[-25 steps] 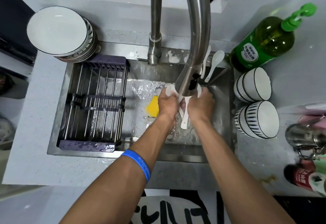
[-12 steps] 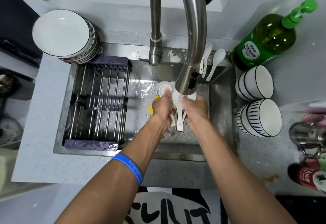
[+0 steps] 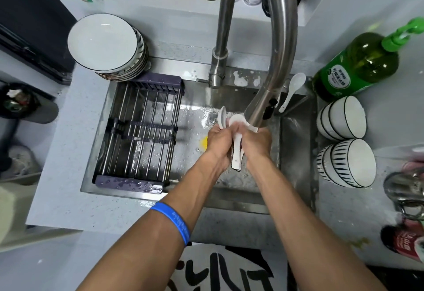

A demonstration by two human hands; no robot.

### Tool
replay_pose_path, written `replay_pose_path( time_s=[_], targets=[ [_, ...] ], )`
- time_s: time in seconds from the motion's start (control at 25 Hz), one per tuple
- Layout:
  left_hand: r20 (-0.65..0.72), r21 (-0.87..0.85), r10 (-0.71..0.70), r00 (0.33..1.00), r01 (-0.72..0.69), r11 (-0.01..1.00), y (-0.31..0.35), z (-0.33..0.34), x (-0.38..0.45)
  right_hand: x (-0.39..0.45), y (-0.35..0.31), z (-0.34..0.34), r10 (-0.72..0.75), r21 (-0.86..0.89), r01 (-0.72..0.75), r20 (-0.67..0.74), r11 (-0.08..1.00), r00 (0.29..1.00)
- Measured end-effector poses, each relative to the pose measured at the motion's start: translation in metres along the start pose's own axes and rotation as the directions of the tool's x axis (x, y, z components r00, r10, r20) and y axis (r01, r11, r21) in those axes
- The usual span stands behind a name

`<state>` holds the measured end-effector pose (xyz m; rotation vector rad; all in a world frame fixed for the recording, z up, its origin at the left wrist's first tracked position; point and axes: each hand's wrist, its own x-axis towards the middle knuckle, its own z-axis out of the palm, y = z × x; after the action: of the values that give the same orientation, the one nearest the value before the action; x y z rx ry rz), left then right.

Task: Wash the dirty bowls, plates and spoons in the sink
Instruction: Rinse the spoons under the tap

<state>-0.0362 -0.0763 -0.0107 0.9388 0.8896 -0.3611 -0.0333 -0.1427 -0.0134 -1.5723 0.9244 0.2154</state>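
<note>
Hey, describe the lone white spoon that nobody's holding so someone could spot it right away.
Start at the steel sink and go to its back right corner, beside the green dish soap bottle. The white spoon leans there, bowl up. Unlike the spoons under the faucet, no hands touch it.

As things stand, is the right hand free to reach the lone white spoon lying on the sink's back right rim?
Probably not yet: the right hand and left hand both grip the bundle of spoons under the faucet. The spoon on the rim lies uncovered.
</note>
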Motion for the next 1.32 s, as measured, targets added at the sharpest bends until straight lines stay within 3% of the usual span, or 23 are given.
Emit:
replay_pose_path(
  time_s=[0.12, 0.24, 0.44, 0.64, 0.84, 1.0, 1.2, 1.32],
  targets=[
    [-0.059, 0.194, -0.007, 0.998, 0.018, 0.981, -0.004, -0.004, -0.002, -0.001, 0.0, 0.0, -0.042, -0.03, 0.041, -0.012, 0.999, 0.999],
    [0.056, 0.108, -0.099, 0.994, 0.092, 0.99, -0.002, -0.004, -0.005, 0.001, -0.001, -0.004, -0.058, -0.046, 0.057, -0.021, 0.997, 0.998],
    [-0.052, 0.17, 0.078, 0.996, -0.069, 0.983, -0.006, -0.006, 0.002, 0.002, -0.002, -0.008, 0.016, -0.01, -0.015, 0.108, 1.0, 0.994],
    [-0.112, 0.121, 0.057, 0.992, -0.044, 0.992, -0.005, -0.016, 0.011, -0.007, -0.015, -0.009, 0.005, 0.151, -0.019, 0.096, 0.988, 0.995],
    [0.005, 0.08, -0.024, 1.0, 0.023, 0.997, 0.001, -0.019, 0.003, -0.01, -0.011, 0.006, -0.05, 0.101, 0.047, 0.031, 0.994, 0.998],
    [-0.052, 0.11, 0.0, 0.999, 0.006, 0.994, 0.002, -0.016, 0.004, -0.004, -0.01, 0.003, -0.104, 0.039, 0.103, 0.027, 0.994, 0.994],
    [0.121, 0.1, -0.103, 0.987, 0.091, 0.991, 0.006, -0.003, -0.011, -0.003, -0.014, -0.01, -0.159, 0.015, 0.159, 0.032, 0.987, 0.987],
    [0.158, 0.079, -0.114, 0.981, 0.102, 0.992, -0.003, 0.005, -0.012, -0.003, -0.02, -0.02, -0.212, -0.006, 0.213, 0.036, 0.977, 0.977]
  ],
)
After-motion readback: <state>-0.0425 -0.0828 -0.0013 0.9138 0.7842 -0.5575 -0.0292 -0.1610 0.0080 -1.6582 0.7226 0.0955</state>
